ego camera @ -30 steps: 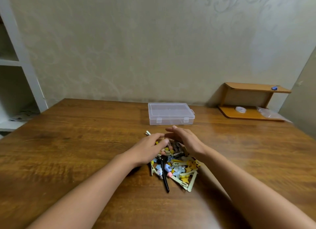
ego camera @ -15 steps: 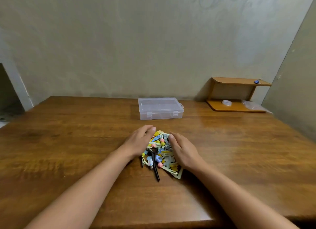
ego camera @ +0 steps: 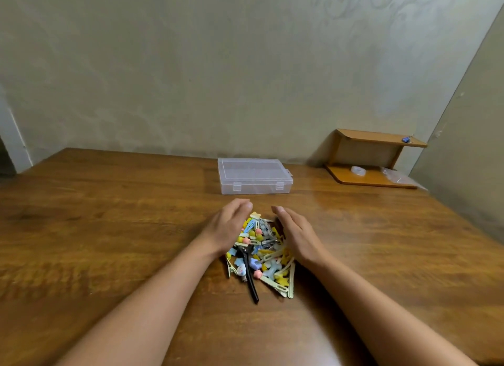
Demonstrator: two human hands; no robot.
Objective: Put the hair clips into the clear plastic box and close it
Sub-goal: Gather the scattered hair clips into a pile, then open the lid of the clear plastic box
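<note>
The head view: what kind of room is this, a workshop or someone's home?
Most likely a room in a home. A wooden table stands against a patterned wall, a small wooden shelf sits in the corner, and colourful hair clips lie heaped near a clear plastic box.

**No Legible Writing in View**

No text, label, brand, number or sign can be read anywhere. The clear plastic box [ego camera: 255,176] on the bench [ego camera: 109,229] bears no readable marking, the pile of hair clips [ego camera: 260,252] shows only colours and shapes, and the wall [ego camera: 218,65] carries a faint ornamental pattern, not lettering.
</note>
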